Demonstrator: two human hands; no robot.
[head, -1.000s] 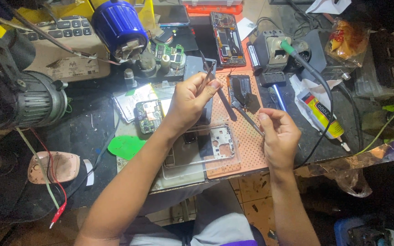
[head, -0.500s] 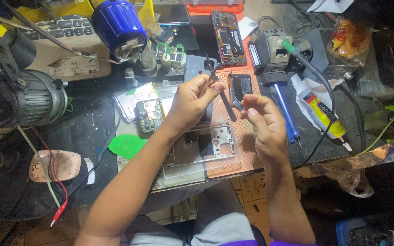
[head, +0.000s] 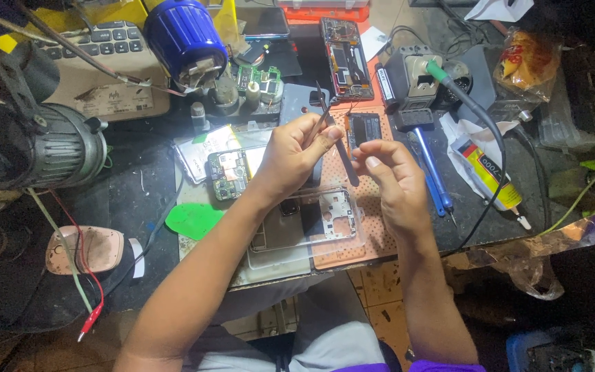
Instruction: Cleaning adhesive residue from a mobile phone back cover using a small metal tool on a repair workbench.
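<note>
My left hand (head: 296, 150) pinches a pair of metal tweezers (head: 335, 134) above the orange work mat (head: 366, 220); their tips point away from me. My right hand (head: 390, 180) is raised beside it, thumb and fingertips close to the tweezers' lower end, with nothing clearly held. Under both hands lies an opened phone frame (head: 311, 220). A green circuit board (head: 227, 175) sits just left of my left wrist. A small black phone part (head: 364, 128) lies on the mat beyond my right hand.
A blue cylinder (head: 184, 34), a grey motor (head: 43, 148), a keyboard (head: 101, 38) and another opened phone (head: 345, 58) crowd the bench. A blue screwdriver (head: 434, 169), glue tube (head: 492, 176) and soldering iron (head: 463, 96) lie right. A green pick (head: 191, 220) lies left.
My right hand has moved up and left from the mat, closing in on my left hand and the tweezers. The left hand has stayed almost in place.
</note>
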